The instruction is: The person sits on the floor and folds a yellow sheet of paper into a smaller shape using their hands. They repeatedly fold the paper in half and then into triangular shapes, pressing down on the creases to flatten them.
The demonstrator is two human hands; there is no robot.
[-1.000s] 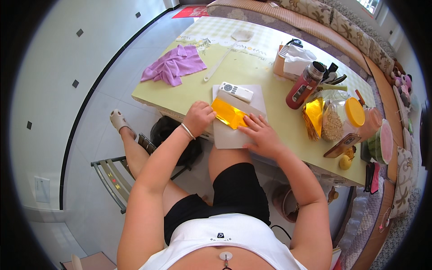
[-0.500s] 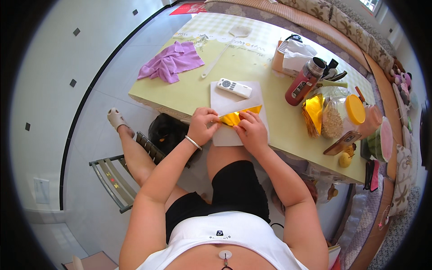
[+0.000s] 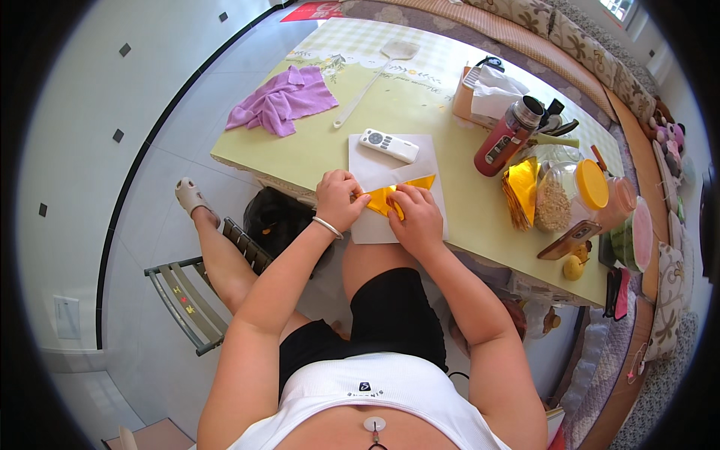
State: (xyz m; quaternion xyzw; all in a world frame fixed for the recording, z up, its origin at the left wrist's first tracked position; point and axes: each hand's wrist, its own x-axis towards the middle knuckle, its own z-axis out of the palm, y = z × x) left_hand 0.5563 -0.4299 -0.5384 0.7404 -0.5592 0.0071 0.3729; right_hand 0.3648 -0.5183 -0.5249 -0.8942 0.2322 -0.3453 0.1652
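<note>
A folded sheet of shiny gold foil paper (image 3: 380,202) lies over white paper (image 3: 431,214) at the table's near edge. My left hand (image 3: 339,199) pinches the foil's left end between thumb and fingers. Bent over its middle, the fingers of my right hand (image 3: 415,214) grip the foil, while a pointed gold corner sticks out beyond them to the right. The fingers partly cover the folds. Just behind the foil, a white remote control (image 3: 389,145) rests on the white paper.
To the right stand a red thermos (image 3: 508,136), a stack of gold foil sheets (image 3: 520,193), a yellow-lidded jar (image 3: 559,196) and a leaning phone (image 3: 568,241). A purple cloth (image 3: 283,101) and a spatula (image 3: 375,85) lie farther back. A folding stool (image 3: 187,304) stands on the floor at left.
My right hand has shifted slightly left and down along the foil, its fingers now curled lower over it. The left hand keeps its pinch at the left end.
</note>
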